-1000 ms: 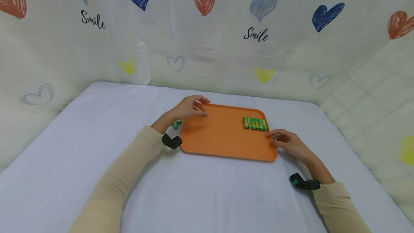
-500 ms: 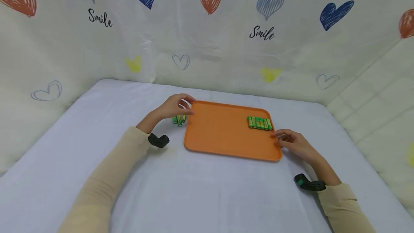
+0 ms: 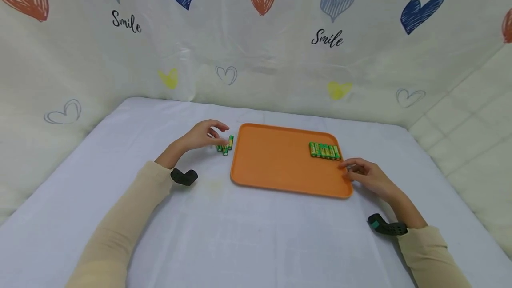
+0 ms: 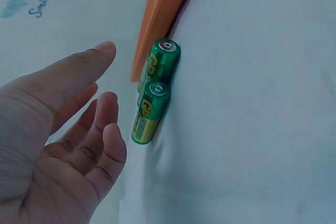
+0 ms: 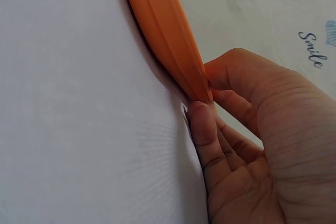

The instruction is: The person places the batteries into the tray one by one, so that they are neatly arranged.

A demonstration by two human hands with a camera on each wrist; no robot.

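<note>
My left hand (image 3: 205, 134) hovers with spread, loosely bent fingers over several loose green-and-yellow batteries (image 3: 230, 142) lying on the cloth just left of the orange tray (image 3: 276, 177). In the left wrist view, two GP batteries (image 4: 150, 111) show beyond the fingertips, apart from the hand, with nothing in its grasp. Part of the loose group is hidden behind the thumb. My right hand (image 3: 370, 177) holds the tray's right rim; in the right wrist view, thumb and fingers meet the orange rim (image 5: 173, 40). Inside the tray, a neat row of batteries (image 3: 325, 151) lies near the right side.
A white cloth (image 3: 248, 234) covers the table. Behind it hangs a pale backdrop (image 3: 272, 66) printed with hearts and "Smile". Each wrist wears a black band, the left band (image 3: 184, 177) close above the cloth.
My left hand has moved left from above the tray, past its left edge, to the loose batteries. The right hand stays at the tray's right rim. The head view has shifted slightly.
</note>
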